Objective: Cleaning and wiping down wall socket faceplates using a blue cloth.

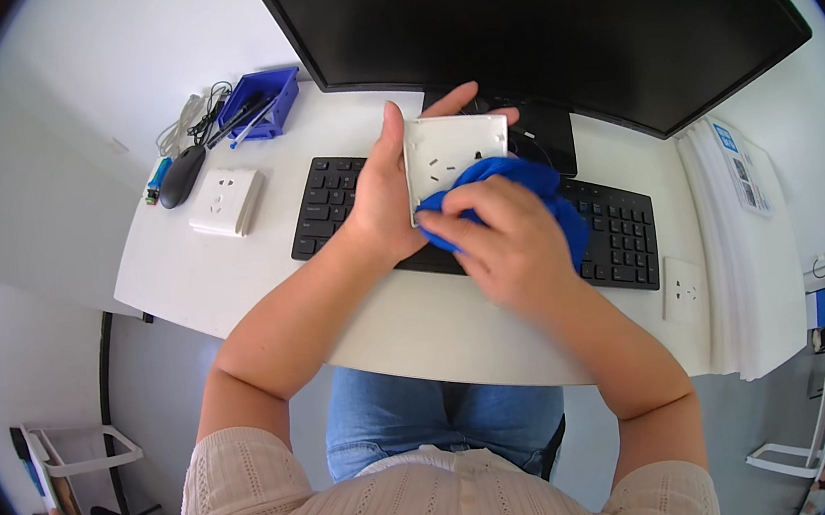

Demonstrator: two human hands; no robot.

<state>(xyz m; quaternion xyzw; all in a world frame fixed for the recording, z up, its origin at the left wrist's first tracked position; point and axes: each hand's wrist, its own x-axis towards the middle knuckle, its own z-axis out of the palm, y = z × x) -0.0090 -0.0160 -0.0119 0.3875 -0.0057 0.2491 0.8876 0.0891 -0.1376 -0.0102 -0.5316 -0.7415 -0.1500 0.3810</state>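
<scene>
My left hand (388, 195) holds a white socket faceplate (451, 141) from its left side and from behind, with the thumb up along the edge. The plate's hollow side, with several small slots, faces me. In my right hand (505, 233) a blue cloth (535, 179) is pinched and pressed against the plate's lower part. The cloth hides the plate's lower right corner, and a loose end hangs beside my fingers. Both hands are above a black keyboard (620, 226).
A large monitor (549, 22) stands behind. On the left are stacked white sockets (224, 202), a black mouse (183, 176), and a blue bin (281, 105) with pens. Another white socket (682, 287) lies on the right, beside a stack of white sheets (740, 213). The white desk (392, 345) ends before my lap.
</scene>
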